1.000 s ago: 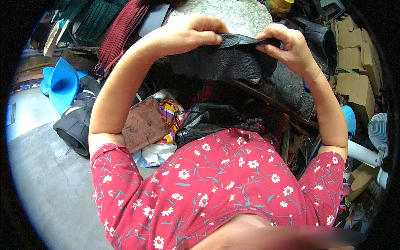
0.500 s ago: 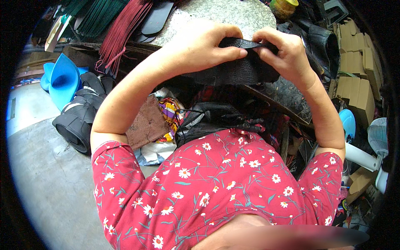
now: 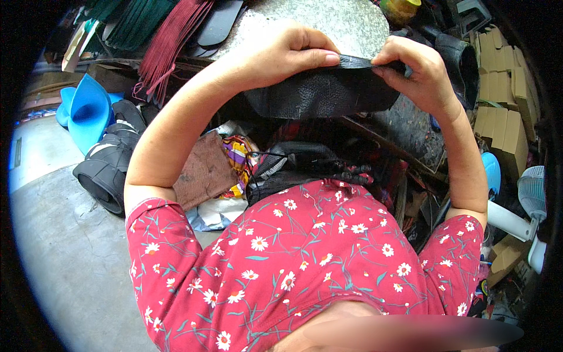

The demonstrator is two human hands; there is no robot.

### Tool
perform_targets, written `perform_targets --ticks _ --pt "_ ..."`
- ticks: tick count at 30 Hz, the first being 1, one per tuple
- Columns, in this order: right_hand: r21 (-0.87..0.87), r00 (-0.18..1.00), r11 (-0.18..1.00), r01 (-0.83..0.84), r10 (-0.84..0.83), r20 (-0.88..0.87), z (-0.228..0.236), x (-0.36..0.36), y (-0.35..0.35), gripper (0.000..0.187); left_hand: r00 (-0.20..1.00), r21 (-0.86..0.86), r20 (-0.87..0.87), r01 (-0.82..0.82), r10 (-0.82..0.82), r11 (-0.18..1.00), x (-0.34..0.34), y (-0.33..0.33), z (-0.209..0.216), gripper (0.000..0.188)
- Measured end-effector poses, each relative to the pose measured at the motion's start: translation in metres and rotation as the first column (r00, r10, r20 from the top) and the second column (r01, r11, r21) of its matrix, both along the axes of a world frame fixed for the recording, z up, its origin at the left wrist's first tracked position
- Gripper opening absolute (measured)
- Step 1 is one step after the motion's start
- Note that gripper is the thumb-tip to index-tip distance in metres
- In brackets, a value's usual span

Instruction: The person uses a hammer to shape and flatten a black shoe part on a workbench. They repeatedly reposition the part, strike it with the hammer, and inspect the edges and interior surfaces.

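Note:
A piece of black grained leather (image 3: 322, 94) hangs between my two hands, its upper edge folded over into a narrow strip. My left hand (image 3: 296, 51) pinches that folded edge, thumb on top near the middle. Farther right, my right hand (image 3: 417, 69) grips the same edge between thumb and fingers. A short stretch of the fold shows between the two pinches. Behind the hands lies a pale speckled slab (image 3: 328, 23) on the bench.
Bundles of dark red cords (image 3: 173, 50) and green cords (image 3: 138, 26) lie at the back left, beside dark sole-shaped pieces (image 3: 220, 23). Blue shaped sheets (image 3: 91, 114) and black rolled pieces (image 3: 105, 176) stand at left. Cardboard boxes (image 3: 498, 129) and a fan (image 3: 532, 185) are at right.
My hands have drawn apart along the folded edge, the right one moving rightward and the left slightly leftward. More of the leather's hanging face now shows.

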State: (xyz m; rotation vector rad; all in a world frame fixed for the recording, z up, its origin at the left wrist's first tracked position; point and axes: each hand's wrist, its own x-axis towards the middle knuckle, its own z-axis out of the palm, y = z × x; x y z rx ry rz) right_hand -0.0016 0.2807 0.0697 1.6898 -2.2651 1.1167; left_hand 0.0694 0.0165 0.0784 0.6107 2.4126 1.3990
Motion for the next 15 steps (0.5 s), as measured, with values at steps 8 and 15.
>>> perform_targets --ticks 8,15 --pt "-0.129 0.984 0.991 0.041 -0.062 -0.168 0.002 0.0 0.003 0.017 0.996 -0.135 -0.068 -0.073 0.064 0.988 0.007 0.021 0.021 0.026" --pt "0.009 0.918 0.998 -0.069 0.059 0.392 0.016 -0.003 0.005 0.017 0.999 -0.111 0.035 -0.023 0.027 0.994 -0.002 0.022 0.022 0.023"
